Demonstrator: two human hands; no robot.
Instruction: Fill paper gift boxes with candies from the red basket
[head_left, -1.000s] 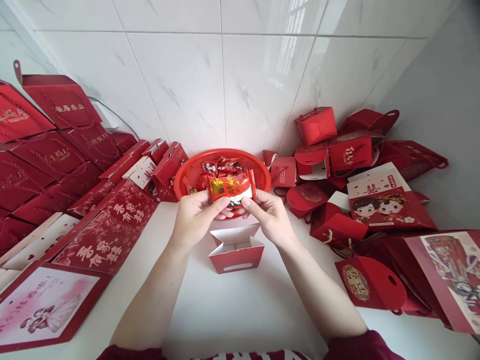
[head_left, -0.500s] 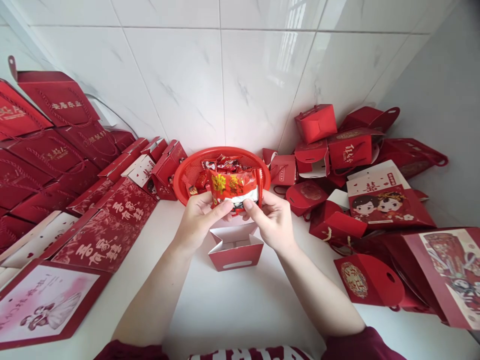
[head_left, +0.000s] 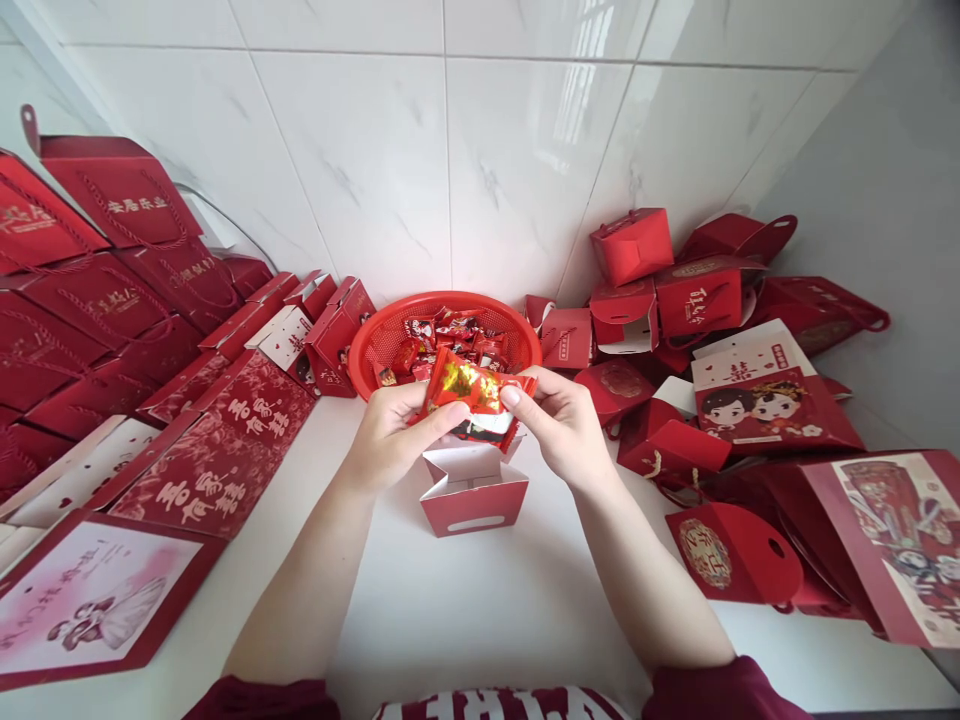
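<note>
A shiny red packet with gold print (head_left: 474,392) is held between my two hands, in front of the basket's near rim. My left hand (head_left: 397,430) pinches its left side, thumb on top. On the other side my right hand (head_left: 559,420) grips the packet's right edge between thumb and fingers. Just below stands a small red box (head_left: 480,505), its top open and its white inside showing. Behind the packet, a red plastic basket (head_left: 360,340) holds several wrapped sweets (head_left: 457,325).
Red boxes with rope handles (head_left: 124,200) are stacked at the left, beside patterned red boxes (head_left: 195,475). More red boxes (head_left: 701,300) lie piled at the right, some tilted. A tiled wall (head_left: 360,170) rises behind the white table (head_left: 465,620).
The packet has tilted, its right side lower, and more of the sweets behind it show. My right hand has shifted slightly right along with the packet's edge.
</note>
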